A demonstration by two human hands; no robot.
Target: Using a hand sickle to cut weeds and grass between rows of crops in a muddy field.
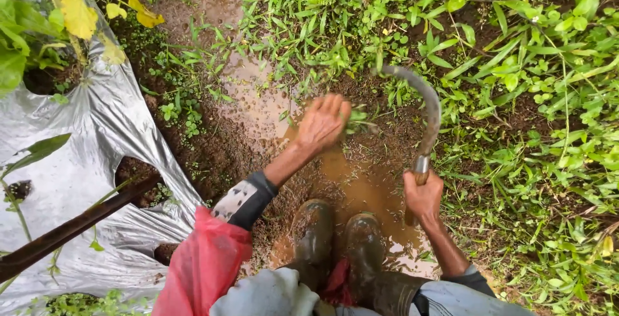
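Muddy brown water (361, 187) lies in a puddle under two wet rubber boots (338, 242). The left hand (322, 122) has its fingers closed around a small bunch of green weeds (358, 121), low over the mud. The right hand (423, 195) grips the wooden handle of a curved grey metal sickle (427, 106). Its blade bends up and over toward the weeds. Green grass (535, 97) grows on the right. A shiny silver plastic sheet (97, 135) covers the ground on the left.

Silver plastic sheet (97, 122) – red sleeve (203, 261), brown puddle (361, 187), green weeds (529, 64).
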